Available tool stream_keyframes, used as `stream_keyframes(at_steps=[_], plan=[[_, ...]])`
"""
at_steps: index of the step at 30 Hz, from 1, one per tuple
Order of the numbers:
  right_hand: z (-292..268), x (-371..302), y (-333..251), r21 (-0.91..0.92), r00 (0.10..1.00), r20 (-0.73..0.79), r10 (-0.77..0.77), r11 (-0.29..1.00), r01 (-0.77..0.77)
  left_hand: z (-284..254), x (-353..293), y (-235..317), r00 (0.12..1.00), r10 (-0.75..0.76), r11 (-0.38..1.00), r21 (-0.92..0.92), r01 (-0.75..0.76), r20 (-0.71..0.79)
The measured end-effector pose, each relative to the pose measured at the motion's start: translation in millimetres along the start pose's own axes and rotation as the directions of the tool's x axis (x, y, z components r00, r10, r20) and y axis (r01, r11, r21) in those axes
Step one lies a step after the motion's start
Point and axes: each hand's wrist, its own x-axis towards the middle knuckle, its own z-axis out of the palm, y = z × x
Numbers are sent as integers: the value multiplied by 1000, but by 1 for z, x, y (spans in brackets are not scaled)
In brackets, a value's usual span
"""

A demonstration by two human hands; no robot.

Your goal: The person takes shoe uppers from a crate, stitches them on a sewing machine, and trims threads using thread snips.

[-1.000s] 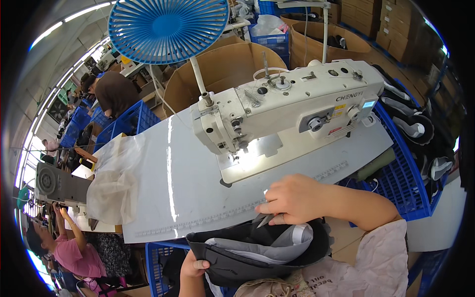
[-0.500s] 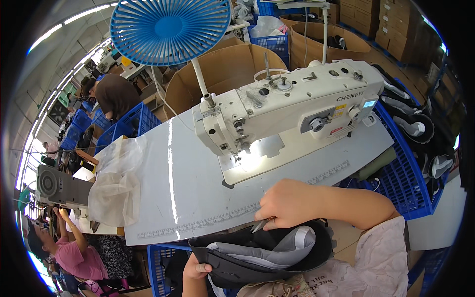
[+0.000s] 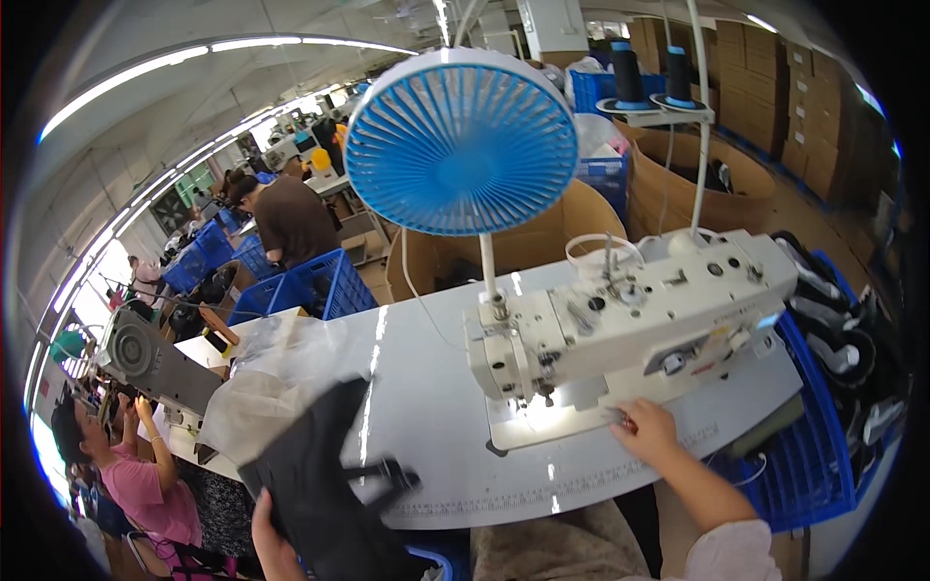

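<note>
My left hand (image 3: 276,542) grips the edge of a black sewn piece (image 3: 325,479), raised at the left front of the sewing table. A short black strap (image 3: 387,479) sticks out from its side, blurred by motion. My right hand (image 3: 647,433) is closed around thread snips (image 3: 616,415), whose metal tip shows past the fingers. It hovers at the front edge of the white sewing machine (image 3: 630,320), right of the lit needle area. The fingers of the left hand are partly hidden behind the black piece.
A blue fan (image 3: 460,145) stands on a pole behind the table (image 3: 436,436). A sheer bag (image 3: 257,402) lies on the left. Blue crates (image 3: 809,436) with black-and-grey pieces stand at right. Cardboard bins (image 3: 542,247) are behind. A person in pink (image 3: 150,494) sits at left.
The black piece has swung from my lap up to the left, held by my left hand. My right hand has moved away from it to the right, toward the machine bed. The view has tilted up.
</note>
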Motion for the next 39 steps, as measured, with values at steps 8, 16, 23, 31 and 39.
stream_keyframes(at_steps=[8,16,23,31,39], plan=[[-2,-2,-6,-99,995,-66,-77,993,70,122,293,-94,996,-37,993,-106,46,86],[-4,6,-14,17,1000,25,1,1000,-1,172,406,-177,971,99,954,256,-154,216],[-1,12,-8,-209,987,-148,-64,977,32,167,269,-228,912,-40,539,778,-324,408],[4,9,-13,-301,970,-213,-117,952,49,171,146,-268,713,25,275,681,-678,700],[7,6,-10,-269,968,-224,-113,962,50,188,128,-272,818,-38,260,796,-546,574]])
